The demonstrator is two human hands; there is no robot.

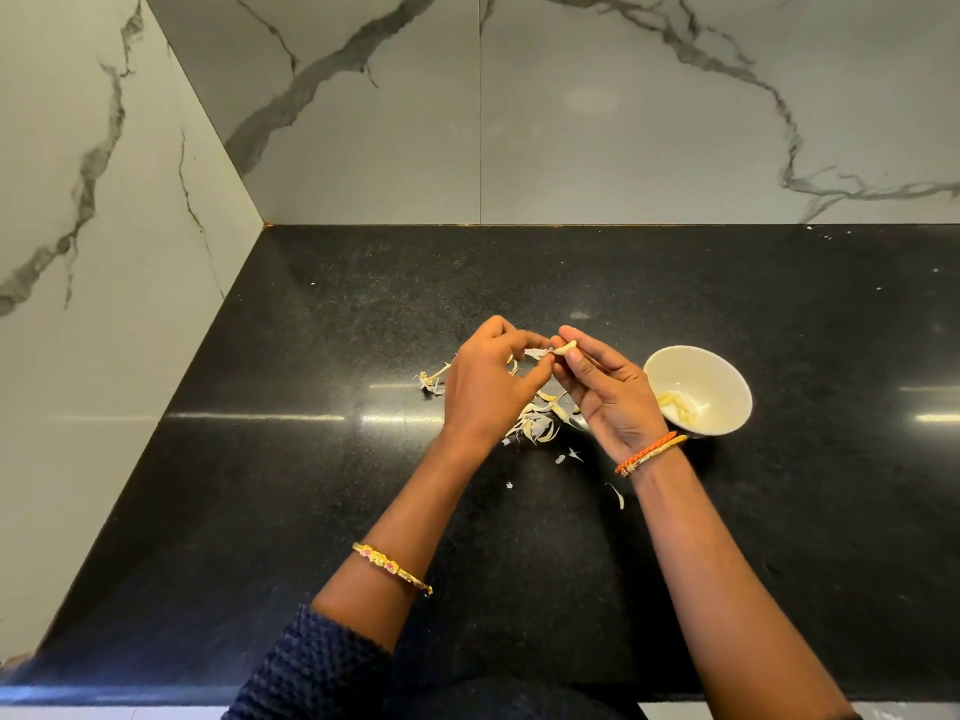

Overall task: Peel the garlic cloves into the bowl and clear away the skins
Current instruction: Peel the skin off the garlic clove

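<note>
Right hand [602,392] pinching garlic clove [565,349]; left hand [485,384] gripping skin [535,352]. Pull steadily; drop into bowl [727,379].

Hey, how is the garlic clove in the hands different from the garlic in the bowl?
The garlic clove is held above the counter between the left hand and right hand; the garlic pieces lie in the white bowl. The held clove has skin trailing from it; the bowl pieces look bare. Both are pale yellow.
</note>
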